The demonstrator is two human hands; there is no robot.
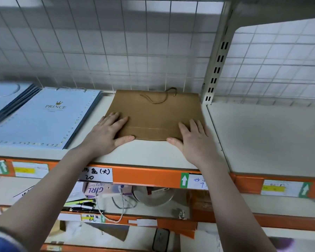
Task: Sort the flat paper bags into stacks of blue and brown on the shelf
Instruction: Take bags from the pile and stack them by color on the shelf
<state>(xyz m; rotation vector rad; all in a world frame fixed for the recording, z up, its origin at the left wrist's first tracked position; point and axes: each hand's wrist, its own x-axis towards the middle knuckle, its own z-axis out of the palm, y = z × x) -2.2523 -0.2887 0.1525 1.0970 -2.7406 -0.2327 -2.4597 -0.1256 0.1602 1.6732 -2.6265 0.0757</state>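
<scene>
Even, bright indoor light falls from above. A broad grey shadow band crosses the top of the wire grid [116, 42]. The shelf [153, 153] is evenly lit, without glare. Wide-angle distortion bows the upright post [216, 60] and the orange shelf edge [144, 176]. The corners are soft and blurred.

Matt brown paper bag [154, 115] with cord handle; smooth pale-blue paper bags [44, 119]; painted metal shelf [153, 153], wire-mesh back [116, 51].

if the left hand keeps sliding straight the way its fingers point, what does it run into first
Judging by the fingers, the left hand would slide up and right across the brown bag, probably meeting its cord handle first, then the wire grid behind; depth is hard to judge.
</scene>
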